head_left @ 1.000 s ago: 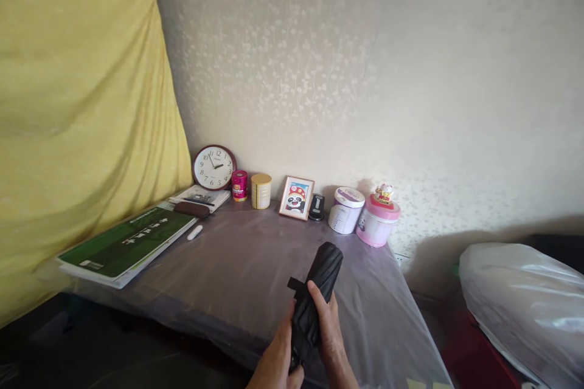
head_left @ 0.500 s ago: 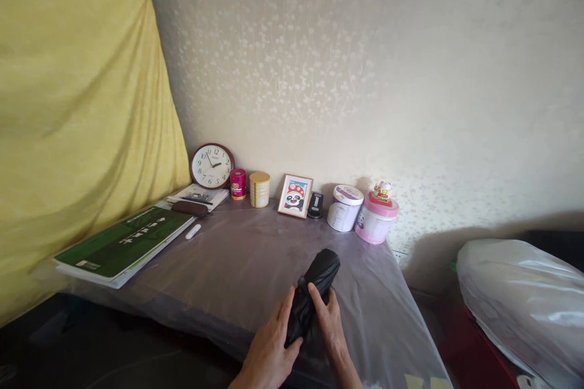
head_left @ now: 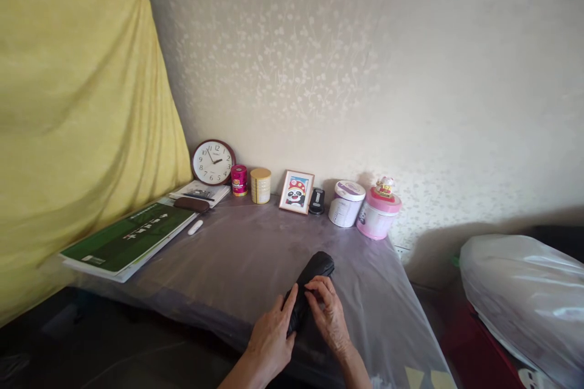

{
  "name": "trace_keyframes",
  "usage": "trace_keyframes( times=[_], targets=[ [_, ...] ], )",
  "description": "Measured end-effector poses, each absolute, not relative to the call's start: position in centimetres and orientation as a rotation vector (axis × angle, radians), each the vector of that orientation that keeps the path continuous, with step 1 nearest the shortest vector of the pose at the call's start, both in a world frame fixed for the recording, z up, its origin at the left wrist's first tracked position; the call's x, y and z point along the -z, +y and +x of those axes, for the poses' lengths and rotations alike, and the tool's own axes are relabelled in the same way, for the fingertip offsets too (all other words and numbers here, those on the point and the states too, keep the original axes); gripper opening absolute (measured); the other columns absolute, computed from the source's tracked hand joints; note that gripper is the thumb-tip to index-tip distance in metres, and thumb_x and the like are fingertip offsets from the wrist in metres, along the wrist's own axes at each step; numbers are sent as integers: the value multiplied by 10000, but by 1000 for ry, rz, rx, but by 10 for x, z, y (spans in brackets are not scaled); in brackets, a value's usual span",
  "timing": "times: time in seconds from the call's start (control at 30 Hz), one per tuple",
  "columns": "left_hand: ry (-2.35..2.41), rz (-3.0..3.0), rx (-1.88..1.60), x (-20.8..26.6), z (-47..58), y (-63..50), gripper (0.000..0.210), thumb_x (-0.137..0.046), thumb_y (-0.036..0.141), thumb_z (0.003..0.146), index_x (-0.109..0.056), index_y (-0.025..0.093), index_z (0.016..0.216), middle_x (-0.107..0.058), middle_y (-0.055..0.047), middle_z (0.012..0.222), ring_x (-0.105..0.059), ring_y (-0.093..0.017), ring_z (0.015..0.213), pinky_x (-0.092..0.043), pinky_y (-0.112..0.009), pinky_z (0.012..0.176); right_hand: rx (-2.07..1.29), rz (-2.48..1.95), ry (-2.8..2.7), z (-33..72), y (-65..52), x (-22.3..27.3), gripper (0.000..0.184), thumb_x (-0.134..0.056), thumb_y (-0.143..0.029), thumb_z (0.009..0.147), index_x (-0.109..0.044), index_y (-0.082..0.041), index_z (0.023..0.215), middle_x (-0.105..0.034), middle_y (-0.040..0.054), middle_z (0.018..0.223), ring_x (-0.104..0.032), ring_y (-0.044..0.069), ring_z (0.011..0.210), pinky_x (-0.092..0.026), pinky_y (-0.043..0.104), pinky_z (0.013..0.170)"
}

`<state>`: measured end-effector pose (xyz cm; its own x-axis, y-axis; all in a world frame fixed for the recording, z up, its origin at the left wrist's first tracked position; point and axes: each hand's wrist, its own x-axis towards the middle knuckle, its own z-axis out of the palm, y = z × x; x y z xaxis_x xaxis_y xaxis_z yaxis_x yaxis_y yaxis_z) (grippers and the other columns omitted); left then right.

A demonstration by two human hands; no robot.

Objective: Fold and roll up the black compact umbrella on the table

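Observation:
A folded black umbrella (head_left: 317, 265) is held at a slant above the front part of the table, its far end pointing up and right. My left hand (head_left: 272, 334) is closed around its lower left side, the thumb beneath and the fingers along its edge. With bent fingers, my right hand (head_left: 326, 311) pinches at the middle of the umbrella from the right. Whether it grips a strap or a fold of the fabric is hidden by the fingers.
Along the wall stand a clock (head_left: 214, 162), a pink can (head_left: 239, 181), a yellow-lidded can (head_left: 261, 186), a panda picture frame (head_left: 296, 192), a white tub (head_left: 346, 205) and a pink tub (head_left: 376, 220). Left lies a green book (head_left: 128, 239). A plastic-wrapped bundle (head_left: 524, 292) sits right.
My right hand has shifted from resting its thumb on the umbrella to a pinch with curled fingers at its middle. My left hand still holds the umbrella.

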<state>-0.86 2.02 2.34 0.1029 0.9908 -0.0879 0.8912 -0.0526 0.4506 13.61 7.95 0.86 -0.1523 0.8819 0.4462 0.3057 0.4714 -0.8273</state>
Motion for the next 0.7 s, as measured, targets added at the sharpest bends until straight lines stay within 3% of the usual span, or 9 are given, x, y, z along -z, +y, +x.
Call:
trace_keyframes(
  times=[0.1,0.27,0.47,0.7],
  targets=[
    [1842,2011,-307,-27,-9,21,838,-502,138,739,-26,314,1405,-489,-73,1219,-610,-208,920,-452,-283,779,-787,-990,-1618,143,78,-7,135,-588,-338,778,-661,-227,801,-614,46,869,-574,186,822,-468,281,711],
    [1864,2035,-264,-29,-7,21,849,-496,127,749,4,382,1388,-467,-76,1252,-621,-224,918,-458,-318,786,-1140,-1016,-1357,151,73,-7,222,-686,-407,685,-654,-201,763,-600,-8,713,-537,126,557,-451,262,580],
    [1854,2080,-233,-24,-6,18,784,-445,109,780,-41,413,1379,-419,-85,1307,-626,-201,899,-466,-329,806,-1260,-994,-1152,153,71,-18,281,-751,-405,607,-655,-181,749,-619,-19,668,-581,141,612,-451,285,693],
    [1853,2142,-175,-23,-4,15,718,-396,84,788,-131,387,1382,-385,-117,1345,-630,-215,898,-482,-341,786,-1372,-975,-1291,141,84,-28,254,-725,-403,629,-649,-180,722,-585,-33,598,-573,140,601,-459,274,648]
  ],
)
